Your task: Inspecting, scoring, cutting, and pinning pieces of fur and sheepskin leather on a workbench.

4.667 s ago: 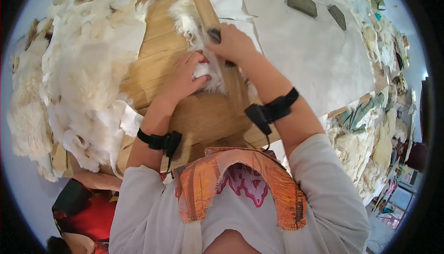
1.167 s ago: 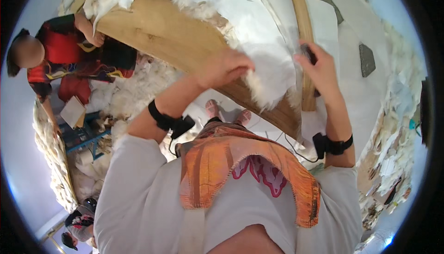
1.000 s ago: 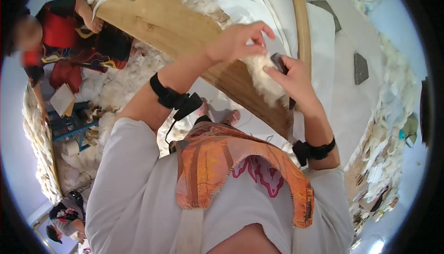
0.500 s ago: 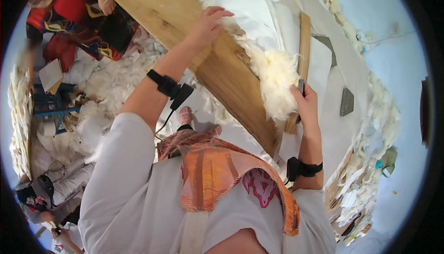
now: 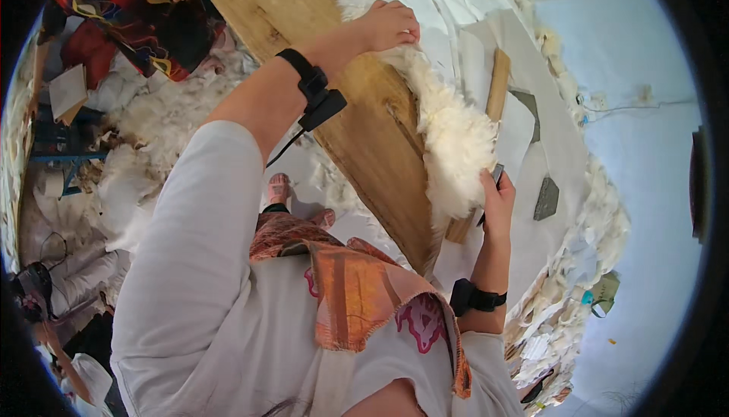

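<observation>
My left hand (image 5: 391, 26) is curled on the upper part of a cream fur pelt (image 5: 456, 136), its fingertips in the pile. My right hand (image 5: 497, 197) grips a dark tool (image 5: 497, 174) with a grey metal end, beside the pelt's lower right part. A long wooden strip (image 5: 497, 83) lies right of the pelt on pale sheet material (image 5: 562, 159), partly hidden by the fur. Two grey flat blocks (image 5: 547, 198) (image 5: 528, 112) rest on that material. The bare wooden table (image 5: 364, 136) extends left of the pelt.
A co-worker in red and black clothing (image 5: 121, 15) is at the upper left, another person (image 5: 68, 341) at lower left. Loose fleece (image 5: 159, 129) covers the floor beside a blue stand (image 5: 61, 155). Fur scraps (image 5: 577, 258) are piled along the wall on the right.
My left hand has moved up and away from my right, its outstretched fingers now curled onto the fur. The pelt now lies fur-up over part of the strip. The view has shifted.
</observation>
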Tool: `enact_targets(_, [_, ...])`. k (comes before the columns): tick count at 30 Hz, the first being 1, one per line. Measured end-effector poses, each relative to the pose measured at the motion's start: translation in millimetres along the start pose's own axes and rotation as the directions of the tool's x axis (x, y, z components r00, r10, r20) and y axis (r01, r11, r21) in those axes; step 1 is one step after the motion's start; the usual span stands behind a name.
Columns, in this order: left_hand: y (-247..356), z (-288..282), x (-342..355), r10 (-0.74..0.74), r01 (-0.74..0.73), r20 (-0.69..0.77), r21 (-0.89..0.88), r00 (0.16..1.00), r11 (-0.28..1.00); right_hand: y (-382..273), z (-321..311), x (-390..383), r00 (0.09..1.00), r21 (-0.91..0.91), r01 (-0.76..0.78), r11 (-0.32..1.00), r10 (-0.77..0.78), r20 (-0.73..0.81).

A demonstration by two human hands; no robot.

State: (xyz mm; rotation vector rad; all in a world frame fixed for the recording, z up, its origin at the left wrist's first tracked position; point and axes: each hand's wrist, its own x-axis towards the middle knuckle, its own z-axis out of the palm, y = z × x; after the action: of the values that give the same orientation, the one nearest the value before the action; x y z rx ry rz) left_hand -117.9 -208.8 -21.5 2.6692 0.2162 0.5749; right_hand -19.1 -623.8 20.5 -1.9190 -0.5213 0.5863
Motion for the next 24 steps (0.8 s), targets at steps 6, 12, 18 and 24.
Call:
enact_targets(6, [5.3,4.5,25.1,-0.005,0.000,0.072,0.068,0.997,0.998,5.2,-7.4,8.4,0.999,0.004,0.017,1.000,-0.017,-0.034])
enact_targets(12, [18.4,-7.8,30.2,-0.094,0.141,0.213,-0.214,0.972,0.967,-9.6,-7.2,7.8,0.997,-0.047,0.047,0.998,-0.049,-0.063])
enact_targets(18, [37.4,-18.4,3.0,0.149,-0.005,0.493,-0.281,0.857,0.960,-49.7,12.4,-32.4,0.854,-0.433,0.435,0.789,-0.210,0.476])
enact_targets(24, [71.4,-15.8,-81.3,0.237,-0.192,0.114,-0.309,0.965,0.931,-81.4,28.1,-33.3,0.937,0.063,-0.140,0.988,0.111,0.331])
